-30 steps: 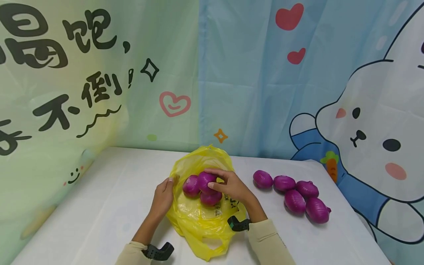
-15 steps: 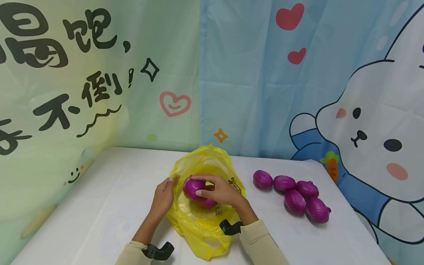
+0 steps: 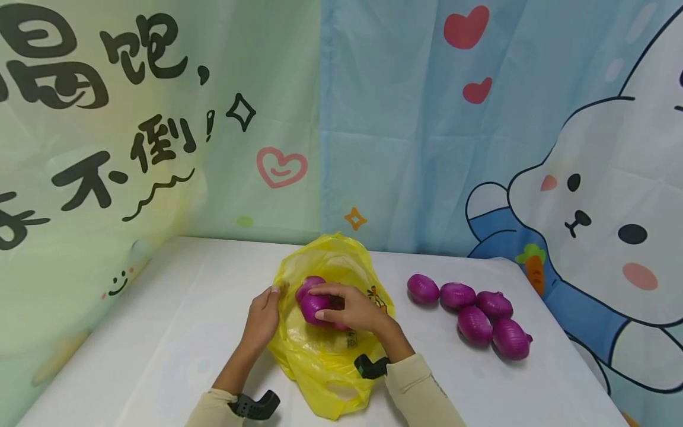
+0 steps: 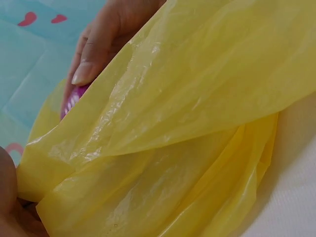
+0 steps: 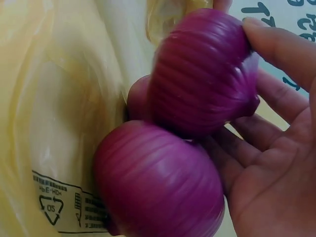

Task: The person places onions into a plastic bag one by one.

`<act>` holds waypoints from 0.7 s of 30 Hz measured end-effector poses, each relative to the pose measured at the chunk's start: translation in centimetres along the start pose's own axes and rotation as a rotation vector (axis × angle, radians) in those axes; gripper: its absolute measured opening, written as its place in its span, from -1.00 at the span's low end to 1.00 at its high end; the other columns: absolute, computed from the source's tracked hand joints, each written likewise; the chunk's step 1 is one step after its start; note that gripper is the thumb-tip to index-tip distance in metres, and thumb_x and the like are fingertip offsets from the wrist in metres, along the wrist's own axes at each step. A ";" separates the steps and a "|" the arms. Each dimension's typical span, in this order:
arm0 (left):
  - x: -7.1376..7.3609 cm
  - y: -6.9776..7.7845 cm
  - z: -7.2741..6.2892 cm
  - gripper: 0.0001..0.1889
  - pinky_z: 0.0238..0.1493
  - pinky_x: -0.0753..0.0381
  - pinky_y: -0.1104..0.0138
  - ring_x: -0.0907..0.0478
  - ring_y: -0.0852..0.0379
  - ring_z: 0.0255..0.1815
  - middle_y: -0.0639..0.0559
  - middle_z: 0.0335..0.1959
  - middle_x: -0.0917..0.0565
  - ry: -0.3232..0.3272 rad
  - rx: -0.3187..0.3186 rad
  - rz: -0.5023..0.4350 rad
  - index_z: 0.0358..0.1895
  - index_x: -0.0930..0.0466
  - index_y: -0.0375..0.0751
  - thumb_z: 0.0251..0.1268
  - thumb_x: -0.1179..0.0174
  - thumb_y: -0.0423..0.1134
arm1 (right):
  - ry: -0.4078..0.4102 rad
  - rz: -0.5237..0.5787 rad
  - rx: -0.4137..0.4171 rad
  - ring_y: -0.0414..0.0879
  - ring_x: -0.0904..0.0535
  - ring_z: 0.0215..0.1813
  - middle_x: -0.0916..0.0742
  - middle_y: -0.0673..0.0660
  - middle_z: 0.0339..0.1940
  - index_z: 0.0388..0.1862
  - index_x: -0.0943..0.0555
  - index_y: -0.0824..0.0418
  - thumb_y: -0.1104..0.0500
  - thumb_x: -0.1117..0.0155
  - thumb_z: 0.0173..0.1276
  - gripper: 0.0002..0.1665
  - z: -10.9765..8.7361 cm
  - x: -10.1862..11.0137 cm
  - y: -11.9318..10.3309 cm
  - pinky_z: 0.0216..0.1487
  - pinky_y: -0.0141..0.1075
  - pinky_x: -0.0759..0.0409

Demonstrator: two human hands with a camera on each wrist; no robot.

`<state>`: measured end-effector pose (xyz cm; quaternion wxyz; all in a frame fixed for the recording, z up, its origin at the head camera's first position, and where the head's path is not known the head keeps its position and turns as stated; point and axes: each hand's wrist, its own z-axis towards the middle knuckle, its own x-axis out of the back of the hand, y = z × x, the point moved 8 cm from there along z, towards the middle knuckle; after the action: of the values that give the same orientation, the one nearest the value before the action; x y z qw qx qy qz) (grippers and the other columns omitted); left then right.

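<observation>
Purple held onion (image 5: pixel 200 74) gleams, round and ridged.

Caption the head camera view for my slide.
Left hand holding a yellow bag, right hand gripping a purple onion, five other onions grouped on the white table.

Our forearms (image 3: pixel 235 366) reach forward; our left hand (image 3: pixel 264 317) pinches while our right hand (image 3: pixel 354 305) grips between its thumb (image 5: pixel 285 47) and its fingers (image 5: pixel 285 98).
</observation>
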<state>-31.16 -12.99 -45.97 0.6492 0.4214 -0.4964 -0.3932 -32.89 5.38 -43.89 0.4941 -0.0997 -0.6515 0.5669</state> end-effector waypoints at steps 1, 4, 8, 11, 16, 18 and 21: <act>0.0 0.0 0.0 -0.56 -0.13 -0.42 0.18 -0.45 0.01 -0.29 -0.21 -0.16 -0.63 -0.002 0.003 0.000 0.00 -0.61 -0.36 0.60 0.22 -0.12 | -0.008 -0.015 0.003 0.04 -0.45 0.25 -0.55 0.08 0.27 0.29 -0.53 0.09 0.11 -0.34 0.35 -0.47 0.0 -0.1 -0.1 0.14 -0.11 -0.51; 0.1 0.0 0.0 -0.56 -0.21 -0.41 0.21 -0.41 0.05 -0.37 -0.20 -0.23 -0.60 -0.005 0.006 0.002 -0.01 -0.61 -0.36 0.60 0.22 -0.11 | -0.042 -0.077 0.014 0.02 -0.46 0.24 -0.57 0.07 0.25 0.28 -0.54 0.12 0.09 -0.34 0.35 -0.48 -0.1 -0.4 -0.6 0.15 -0.14 -0.50; 0.0 -0.1 0.0 -0.54 -0.12 -0.42 0.18 -0.46 0.03 -0.28 -0.22 -0.10 -0.63 -0.007 0.004 0.012 0.04 -0.60 -0.36 0.60 0.23 -0.10 | -0.083 -0.164 0.016 -0.01 -0.46 0.23 -0.58 0.04 0.25 0.26 -0.56 0.11 0.07 -0.35 0.34 -0.49 -0.1 -0.8 -0.9 0.15 -0.23 -0.48; 0.0 -0.2 0.0 -0.53 -0.05 -0.42 0.14 -0.48 -0.01 -0.20 -0.23 0.00 -0.62 -0.008 0.006 0.015 0.08 -0.59 -0.36 0.60 0.23 -0.09 | -0.096 -0.197 0.010 -0.04 -0.46 0.23 -0.58 0.02 0.25 0.25 -0.56 0.10 0.06 -0.36 0.33 -0.49 -0.1 -0.9 -1.0 0.17 -0.23 -0.47; 0.0 0.0 -0.1 -0.53 0.01 -0.41 0.08 -0.49 -0.06 -0.13 -0.26 0.03 -0.61 -0.009 -0.013 0.013 0.08 -0.59 -0.39 0.61 0.24 -0.10 | -0.112 -0.224 0.016 -0.05 -0.45 0.25 -0.58 0.01 0.25 0.23 -0.58 0.11 0.06 -0.38 0.32 -0.49 0.0 -1.1 -1.0 0.21 -0.20 -0.44; -0.1 0.0 -0.1 -0.53 0.04 -0.40 0.07 -0.49 -0.07 -0.10 -0.27 0.05 -0.61 -0.009 -0.016 0.007 0.08 -0.59 -0.39 0.61 0.24 -0.10 | -0.117 -0.237 0.017 -0.06 -0.44 0.26 -0.58 0.01 0.25 0.23 -0.58 0.10 0.05 -0.37 0.32 -0.50 0.1 -1.2 -0.9 0.21 -0.20 -0.44; -0.1 0.0 -0.1 -0.53 0.04 -0.40 0.08 -0.50 -0.08 -0.10 -0.26 0.05 -0.61 -0.007 -0.011 0.002 0.08 -0.59 -0.39 0.61 0.24 -0.10 | -0.113 -0.263 0.010 -0.07 -0.45 0.26 -0.58 -0.01 0.25 0.22 -0.59 0.06 0.03 -0.38 0.31 -0.50 0.0 -1.2 -0.9 0.21 -0.18 -0.44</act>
<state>-31.12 -12.87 -46.03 0.6500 0.4160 -0.4970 -0.3968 -31.92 4.30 -43.78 0.5271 0.0214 -0.6829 0.5053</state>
